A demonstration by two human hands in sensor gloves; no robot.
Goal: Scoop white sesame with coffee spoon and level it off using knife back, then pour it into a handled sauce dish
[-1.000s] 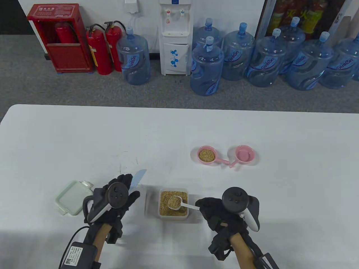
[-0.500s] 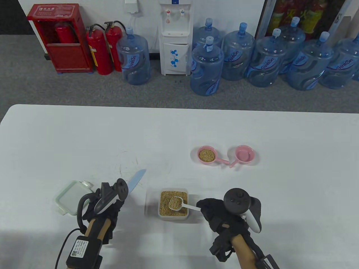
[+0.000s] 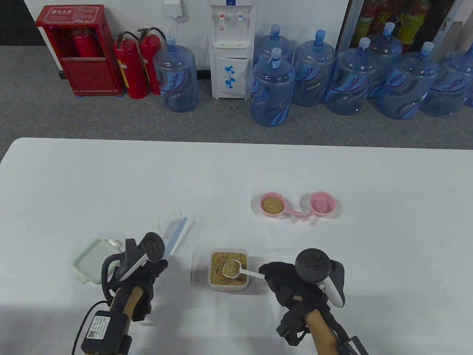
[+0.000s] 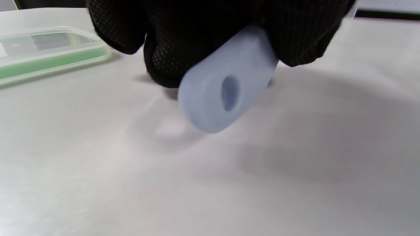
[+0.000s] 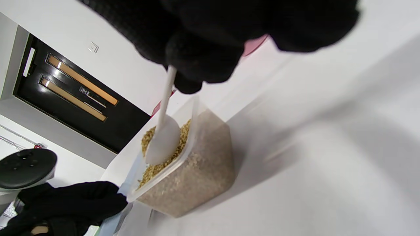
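At far left the green-rimmed lid (image 3: 95, 265) lies flat on the table (image 3: 236, 173). Your left hand (image 3: 142, 271) is curled round the pale blue knife (image 3: 176, 234), blade slanting up and away, left of the sesame box (image 3: 228, 268). Your right hand (image 3: 286, 283) pinches the coffee spoon (image 3: 236, 268) handle, its heaped bowl over the box. The spoon's long axis runs left from your right hand, so the knife must travel rightward to cross it. The filled sauce dish (image 3: 273, 205) and empty sauce dish (image 3: 322, 204) wait farther back, right
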